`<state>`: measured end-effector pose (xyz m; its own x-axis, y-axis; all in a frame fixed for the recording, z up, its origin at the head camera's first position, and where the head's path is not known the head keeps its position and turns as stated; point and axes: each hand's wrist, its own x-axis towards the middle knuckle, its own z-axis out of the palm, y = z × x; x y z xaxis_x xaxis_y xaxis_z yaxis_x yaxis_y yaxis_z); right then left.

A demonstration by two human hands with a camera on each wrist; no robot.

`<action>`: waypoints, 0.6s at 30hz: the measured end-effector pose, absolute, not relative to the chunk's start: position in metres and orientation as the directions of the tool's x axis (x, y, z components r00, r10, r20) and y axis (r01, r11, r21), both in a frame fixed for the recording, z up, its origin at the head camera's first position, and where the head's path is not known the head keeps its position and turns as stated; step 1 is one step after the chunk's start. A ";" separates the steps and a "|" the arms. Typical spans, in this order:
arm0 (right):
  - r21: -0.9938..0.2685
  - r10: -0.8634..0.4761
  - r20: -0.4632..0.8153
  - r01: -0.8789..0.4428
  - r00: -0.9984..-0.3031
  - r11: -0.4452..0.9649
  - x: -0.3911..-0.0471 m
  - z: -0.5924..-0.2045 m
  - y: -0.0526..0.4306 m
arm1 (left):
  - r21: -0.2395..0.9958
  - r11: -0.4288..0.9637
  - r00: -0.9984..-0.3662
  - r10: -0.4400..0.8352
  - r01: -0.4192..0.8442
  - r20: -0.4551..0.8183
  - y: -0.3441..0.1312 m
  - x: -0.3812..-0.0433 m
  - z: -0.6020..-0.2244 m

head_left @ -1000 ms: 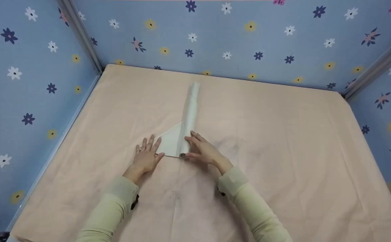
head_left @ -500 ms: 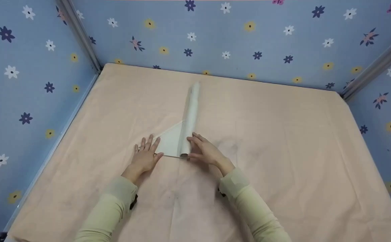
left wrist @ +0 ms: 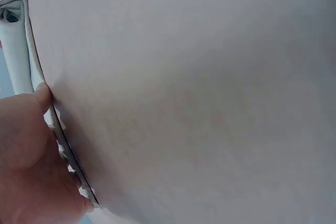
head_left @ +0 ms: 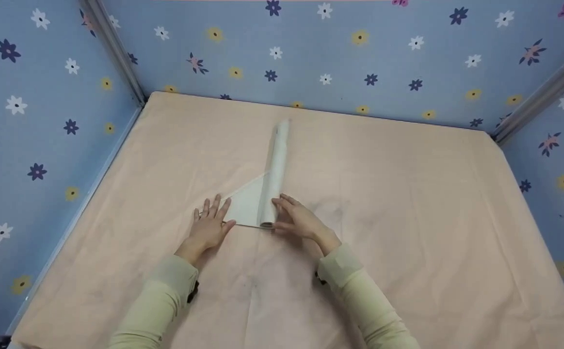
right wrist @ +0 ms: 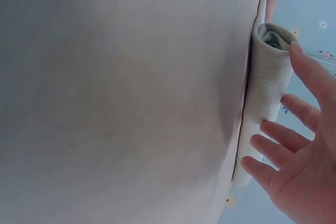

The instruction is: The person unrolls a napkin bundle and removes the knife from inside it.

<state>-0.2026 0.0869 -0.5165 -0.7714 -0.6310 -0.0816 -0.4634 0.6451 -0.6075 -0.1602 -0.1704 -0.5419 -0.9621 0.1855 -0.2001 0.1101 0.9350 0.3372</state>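
Note:
A pale, whitish-green cloth lies near the middle of the table, partly wound into a long narrow roll (head_left: pixel 278 160) that points away from me. From the roll's left side spreads a flat triangular part (head_left: pixel 245 206) of the cloth. My left hand (head_left: pixel 207 229) rests on that flat part's left corner, fingers spread; the left wrist view shows its thumb at the cloth's near edge. My right hand (head_left: pixel 302 219) is at the roll's near right side, fingers extended and fingertips touching it. In the right wrist view the roll's coiled end (right wrist: pixel 273 38) faces the camera, beside the thumb.
A creased peach-coloured cover (head_left: pixel 432 218) is spread over the table. Blue flowered panels (head_left: pixel 340 53) stand at the back, left and right, joined by grey metal posts (head_left: pixel 117 53) at the corners.
The roll has shifted slightly to the right, and a little more of the flat part shows. My right hand has moved right with it; my left hand stays in place on the corner.

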 end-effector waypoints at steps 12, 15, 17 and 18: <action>-0.590 -0.605 -0.049 -0.466 -0.795 0.660 -0.201 -0.506 0.072 | 0.344 0.932 -0.961 0.188 0.110 -0.203 -0.170 -0.160 -0.541; -0.562 -0.590 -0.008 -0.484 -0.807 0.671 -0.202 -0.507 0.067 | 0.350 0.930 -0.961 0.189 0.109 -0.202 -0.170 -0.160 -0.541; -0.543 -0.580 0.016 -0.495 -0.814 0.679 -0.202 -0.508 0.064 | 0.349 0.931 -0.962 0.185 0.106 -0.202 -0.170 -0.160 -0.541; -0.538 -0.573 0.022 -0.493 -0.819 0.684 -0.202 -0.509 0.062 | 0.347 0.932 -0.962 0.182 0.103 -0.203 -0.170 -0.160 -0.541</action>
<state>-0.2025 0.0621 -0.5093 -0.8190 -0.5733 0.0221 -0.4932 0.6839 -0.5376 -0.1605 -0.1699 -0.5411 -0.9621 0.1822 -0.2030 0.1034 0.9323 0.3467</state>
